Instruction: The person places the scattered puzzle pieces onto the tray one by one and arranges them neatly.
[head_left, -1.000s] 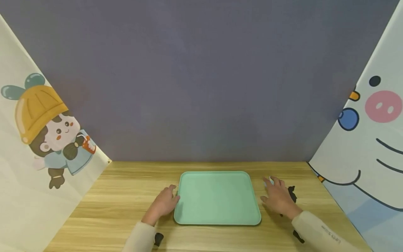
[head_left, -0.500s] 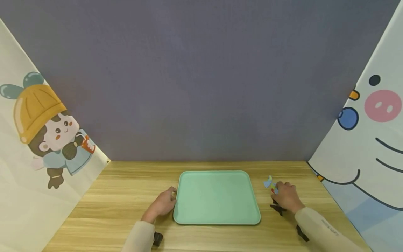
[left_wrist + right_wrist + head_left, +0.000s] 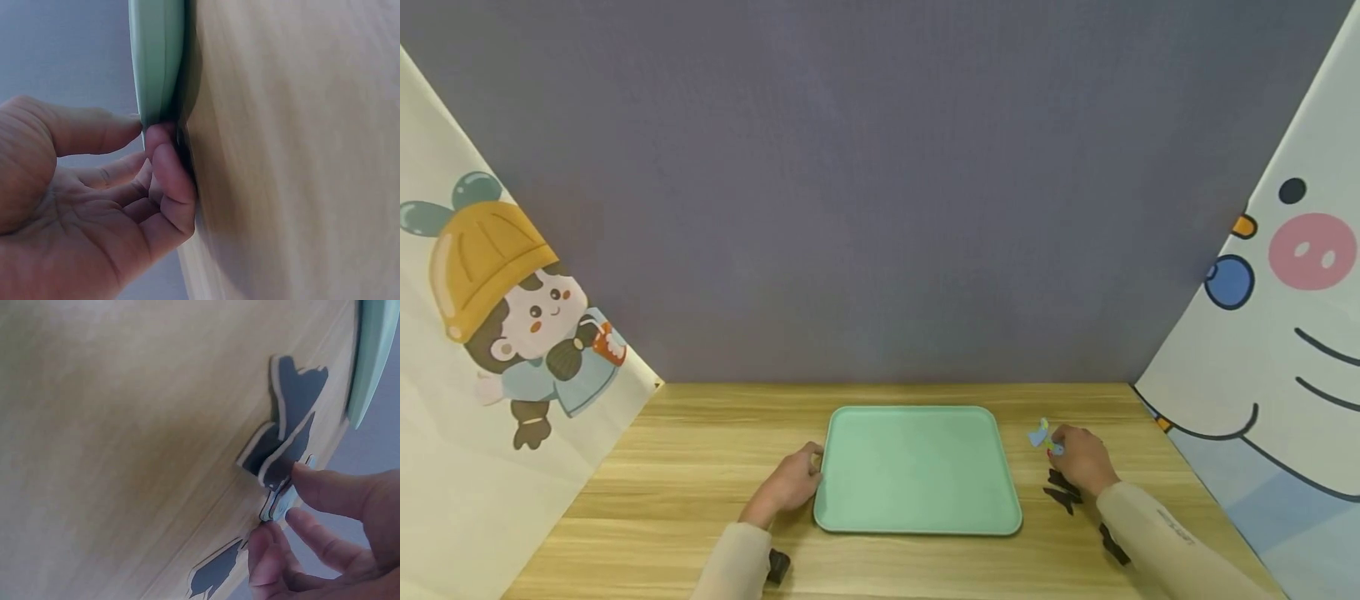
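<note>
Right of green tray (image 3: 917,471), right hand (image 3: 1081,457) had drawn off far blue cutout (image 3: 1038,437) and pinched light-blue cutout (image 3: 286,500) at wooden table (image 3: 700,450), grasp seemingly set; left hand (image 3: 792,481) gripped tray's left edge.

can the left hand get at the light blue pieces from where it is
Probably not from there: the left hand pinches the left rim of the mint green tray, which lies between it and the light blue pieces, and the right hand is at one of them.
</note>
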### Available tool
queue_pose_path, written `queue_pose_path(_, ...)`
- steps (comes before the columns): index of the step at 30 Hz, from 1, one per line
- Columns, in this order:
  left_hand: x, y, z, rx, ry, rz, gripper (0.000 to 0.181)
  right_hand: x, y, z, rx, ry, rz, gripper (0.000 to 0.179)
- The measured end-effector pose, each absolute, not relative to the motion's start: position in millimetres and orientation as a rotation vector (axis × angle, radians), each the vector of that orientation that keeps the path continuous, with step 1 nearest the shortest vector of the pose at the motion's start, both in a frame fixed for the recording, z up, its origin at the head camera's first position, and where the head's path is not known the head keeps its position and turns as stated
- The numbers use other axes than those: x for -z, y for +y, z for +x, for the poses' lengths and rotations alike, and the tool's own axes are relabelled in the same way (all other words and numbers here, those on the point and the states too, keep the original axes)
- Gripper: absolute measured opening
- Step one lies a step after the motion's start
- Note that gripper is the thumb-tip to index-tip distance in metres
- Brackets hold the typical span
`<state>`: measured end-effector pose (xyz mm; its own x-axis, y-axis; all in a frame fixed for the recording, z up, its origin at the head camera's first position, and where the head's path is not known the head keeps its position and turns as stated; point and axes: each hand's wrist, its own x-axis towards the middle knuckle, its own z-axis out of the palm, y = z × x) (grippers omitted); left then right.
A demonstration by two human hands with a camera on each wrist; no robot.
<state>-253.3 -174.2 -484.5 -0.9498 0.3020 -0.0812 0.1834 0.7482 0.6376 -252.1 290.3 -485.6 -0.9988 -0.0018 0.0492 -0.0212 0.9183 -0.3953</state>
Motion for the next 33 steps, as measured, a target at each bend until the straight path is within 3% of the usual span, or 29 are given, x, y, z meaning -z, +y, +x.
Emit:
queue_pose_path(26,485.5,-172.7,-254.7,-1.003,2.756,0.368,0.041,492.7,290.9,-244.4,-0.728,-2.878,0.017,0.015)
queue_pose_path(33,486.5,-172.1,-254.5,-1.005,2.756,0.351,0.041,494.6,290.7,-246.5,-0.778,-2.907,0.021,0.021)
